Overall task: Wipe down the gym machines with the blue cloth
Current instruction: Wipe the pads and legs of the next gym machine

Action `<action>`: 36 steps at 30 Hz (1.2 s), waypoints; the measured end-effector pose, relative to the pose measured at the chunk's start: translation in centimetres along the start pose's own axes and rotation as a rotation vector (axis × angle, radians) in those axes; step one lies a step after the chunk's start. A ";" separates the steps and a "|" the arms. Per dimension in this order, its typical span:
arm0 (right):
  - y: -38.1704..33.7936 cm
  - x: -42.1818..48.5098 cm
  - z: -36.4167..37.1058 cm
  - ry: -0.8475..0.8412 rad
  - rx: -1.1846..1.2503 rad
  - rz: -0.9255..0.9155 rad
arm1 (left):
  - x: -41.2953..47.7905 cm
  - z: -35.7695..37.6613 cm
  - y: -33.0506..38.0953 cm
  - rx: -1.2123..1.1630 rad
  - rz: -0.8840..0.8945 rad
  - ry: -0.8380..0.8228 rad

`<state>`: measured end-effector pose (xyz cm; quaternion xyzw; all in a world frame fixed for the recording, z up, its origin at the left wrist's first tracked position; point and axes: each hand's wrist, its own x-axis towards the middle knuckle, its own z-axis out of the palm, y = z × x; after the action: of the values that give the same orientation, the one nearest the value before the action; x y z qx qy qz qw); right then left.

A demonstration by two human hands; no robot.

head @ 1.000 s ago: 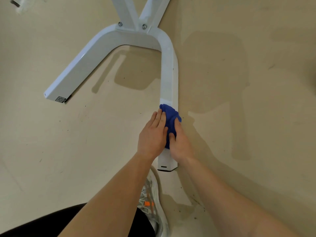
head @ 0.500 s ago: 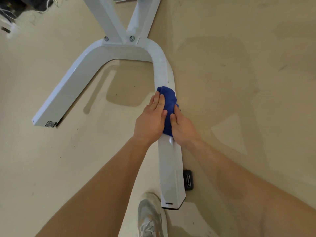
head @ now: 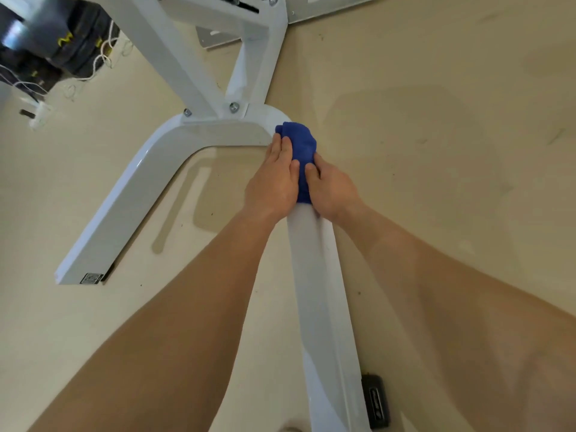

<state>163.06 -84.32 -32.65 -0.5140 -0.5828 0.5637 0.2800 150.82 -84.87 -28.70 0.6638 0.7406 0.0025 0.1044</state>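
— Where have we got to with the blue cloth (head: pixel 300 151)?

— We have pushed it up the white base leg (head: pixel 324 291) from near the free end at 6 o'clock. It now sits bunched at the bend, just toward 12 o'clock from centre.

— And our hands?

— Our left hand (head: pixel 274 182) lies flat, its straight fingers pressing the cloth's left side. Our right hand (head: pixel 332 191) grips the cloth, thumb on top and fingers curled over the leg's far side.

— So that leg is done?

— We judge its top face is covered. The crossbar below the bolts (head: pixel 234 106) and the other leg toward 8 o'clock look to be next.

— Any writing we can read?

— None. A code sticker (head: pixel 91 278) marks the far leg's end at 8 o'clock, too small to read. The black foot pad (head: pixel 375 400) at 5 o'clock bears raised lettering, which is illegible. The dark weights (head: pixel 71 42) at 10 o'clock show blurred yellow marks.
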 end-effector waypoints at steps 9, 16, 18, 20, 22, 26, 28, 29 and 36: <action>3.4 -14.7 1.4 -0.049 -0.011 0.109 | -14.4 1.1 1.5 0.004 0.111 -0.145; 4.0 -26.8 2.6 -0.105 0.030 0.220 | -27.7 1.2 3.5 -0.003 0.032 -0.239; 4.2 -30.4 2.5 -0.132 0.004 0.235 | -30.9 1.4 4.3 -0.001 0.015 -0.264; 4.5 -33.4 2.3 -0.165 0.006 0.256 | -33.9 1.7 5.1 0.019 0.017 -0.287; 4.7 -34.8 2.3 -0.206 0.000 0.272 | -36.1 1.9 5.8 0.015 -0.002 -0.307; 4.2 -32.8 2.8 -0.202 0.000 0.289 | -35.4 2.0 6.2 -0.032 -0.115 -0.269; 3.9 -30.3 2.8 -0.166 0.066 0.247 | -32.8 2.1 6.1 -0.076 -0.191 -0.254; 3.8 -28.8 2.6 -0.153 0.073 0.229 | -31.3 2.1 6.0 -0.117 -0.225 -0.249; 3.7 -24.5 1.7 -0.165 0.007 0.216 | -26.0 1.7 5.0 -0.567 -0.506 -0.126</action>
<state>170.28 -107.97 -30.28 -0.5245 -0.5432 0.6331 0.1706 158.49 -110.12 -25.73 0.4036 0.8430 0.1406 0.3267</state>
